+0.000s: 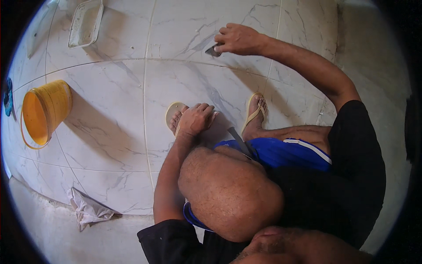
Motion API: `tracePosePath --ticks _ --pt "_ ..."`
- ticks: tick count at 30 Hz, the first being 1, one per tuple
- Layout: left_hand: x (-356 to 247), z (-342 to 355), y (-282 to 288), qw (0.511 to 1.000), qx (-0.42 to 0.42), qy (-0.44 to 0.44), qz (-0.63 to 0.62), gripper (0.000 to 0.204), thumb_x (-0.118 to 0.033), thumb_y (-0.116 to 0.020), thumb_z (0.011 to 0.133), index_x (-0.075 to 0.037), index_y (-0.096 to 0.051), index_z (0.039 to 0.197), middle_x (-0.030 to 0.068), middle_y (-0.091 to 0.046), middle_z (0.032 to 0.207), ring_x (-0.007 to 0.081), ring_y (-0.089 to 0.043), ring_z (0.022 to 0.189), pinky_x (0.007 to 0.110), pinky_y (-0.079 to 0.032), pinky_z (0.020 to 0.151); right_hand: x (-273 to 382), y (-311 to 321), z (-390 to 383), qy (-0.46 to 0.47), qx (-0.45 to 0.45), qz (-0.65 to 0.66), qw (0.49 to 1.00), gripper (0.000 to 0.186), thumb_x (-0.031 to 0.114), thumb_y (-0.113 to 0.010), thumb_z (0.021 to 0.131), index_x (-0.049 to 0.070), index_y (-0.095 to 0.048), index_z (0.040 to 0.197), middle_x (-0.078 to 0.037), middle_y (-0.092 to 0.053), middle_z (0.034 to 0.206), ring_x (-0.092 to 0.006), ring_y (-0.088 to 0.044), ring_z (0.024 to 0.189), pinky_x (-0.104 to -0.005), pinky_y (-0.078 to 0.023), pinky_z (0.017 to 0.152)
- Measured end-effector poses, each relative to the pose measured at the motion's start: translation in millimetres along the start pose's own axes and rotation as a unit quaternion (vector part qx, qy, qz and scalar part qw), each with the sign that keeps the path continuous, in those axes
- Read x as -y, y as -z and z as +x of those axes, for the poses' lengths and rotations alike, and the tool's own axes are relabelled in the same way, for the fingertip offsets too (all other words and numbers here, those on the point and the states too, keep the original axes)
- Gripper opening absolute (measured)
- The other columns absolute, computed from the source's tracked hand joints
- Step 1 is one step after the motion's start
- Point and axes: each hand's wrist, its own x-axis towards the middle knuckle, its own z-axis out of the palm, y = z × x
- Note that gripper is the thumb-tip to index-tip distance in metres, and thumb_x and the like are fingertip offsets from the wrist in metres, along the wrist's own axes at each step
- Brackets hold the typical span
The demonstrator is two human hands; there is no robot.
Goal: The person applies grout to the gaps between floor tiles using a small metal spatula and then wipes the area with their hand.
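One yellow bucket (44, 112) lies tipped on its side at the left of the white marble-patterned tiled floor (114, 132), its open mouth facing left. One shallow white tray (85, 23) sits at the top left, and one crumpled grey-white cloth or paper (89, 210) lies at the lower left, at the edge of the tiles. Two pale sandals are worn, one on each foot, the left sandal (172, 113) and the right sandal (255, 110).

The right hand (237, 38) is stretched far forward, arm nearly straight, fingers curled tight around a small grey tool (213, 50) whose tip meets the floor near a tile joint. The left hand (196, 119) hangs over the bent knee, its fingers curled loosely, resting on the left foot; whether it holds anything I cannot tell. A dark flat blade-like piece (238, 140) shows just beside the blue shorts (281, 152)
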Motion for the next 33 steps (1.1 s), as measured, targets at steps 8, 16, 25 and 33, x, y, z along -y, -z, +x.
tracePosePath --ticks 8,16,25,33 --pt "0 3 -3 1.0 -0.01 -0.01 0.004 0.024 -0.034 -0.068 0.097 -0.01 -0.069 0.097 0.0073 -0.071 0.094 0.0265 -0.071 0.09 0.041 -0.057 0.073 12 -22 -28 0.017 0.053 0.085 0.995 0.016 0.022 -0.061 0.089 0.024 -0.07 0.102 -0.001 -0.061 0.098 -0.0232 -0.062 0.097 -0.039 -0.05 0.083" --pt "-1 2 0 1.0 -0.002 -0.006 0.011 0.024 -0.034 -0.067 0.097 -0.01 -0.069 0.097 0.0072 -0.07 0.094 0.026 -0.071 0.089 0.04 -0.057 0.073 23 -17 -30 0.04 0.046 0.069 0.996 0.02 0.02 -0.06 0.089 0.025 -0.071 0.105 -0.001 -0.061 0.099 -0.023 -0.061 0.097 -0.0383 -0.05 0.084" --pt "-4 3 2 1.0 -0.009 -0.009 0.01 0.025 -0.035 -0.068 0.097 -0.009 -0.069 0.099 0.0079 -0.071 0.095 0.0269 -0.071 0.089 0.039 -0.058 0.074 -6 -13 -40 -0.099 0.015 0.143 0.985 0.026 0.02 -0.058 0.096 0.021 -0.072 0.118 -0.009 -0.064 0.107 -0.0325 -0.069 0.095 -0.0466 -0.057 0.078" --pt "-6 6 7 1.0 -0.001 -0.002 0.009 0.023 -0.033 -0.067 0.098 -0.01 -0.07 0.1 0.0069 -0.071 0.095 0.0259 -0.071 0.091 0.04 -0.058 0.075 65 -13 -15 -0.262 0.075 0.193 0.943 0.029 0.017 -0.058 0.096 0.007 -0.064 0.123 -0.02 -0.06 0.099 -0.0395 -0.07 0.073 -0.0491 -0.059 0.066"
